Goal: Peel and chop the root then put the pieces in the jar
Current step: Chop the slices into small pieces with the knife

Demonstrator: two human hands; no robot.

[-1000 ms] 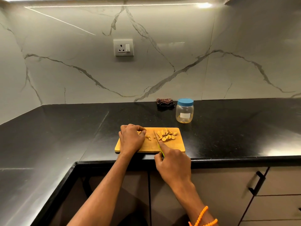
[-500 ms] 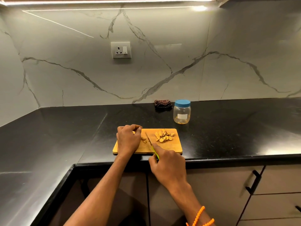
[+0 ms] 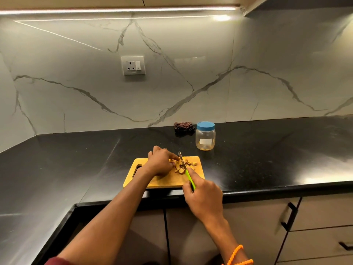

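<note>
Orange beads [image 3: 237, 255] circle the wrist nearest the camera, and above them the right hand [image 3: 205, 197] is clenched round the green handle of a small knife [image 3: 188, 174], forefinger laid along the top. Its blade slants up and away from those fingers, the tip raised over the root pieces [image 3: 183, 166]. Left of the blade, the left hand [image 3: 160, 163] lies knuckles-up on the wooden chopping board [image 3: 166, 181], its fingers [image 3: 172, 156] curled down onto the left side of the pile of pieces; whether they pinch a bit of root or only press on it cannot be told. The pieces lie heaped on the board's far right part, between the two hands. Beyond the knife tip, to the right on the black surface [image 3: 267, 159], stands a clear jar [image 3: 205, 138] with its blue lid [image 3: 205, 126] on, well apart from both hands. Just left of the jar, against the marble wall, sits a folded dark cloth [image 3: 183, 127].
</note>
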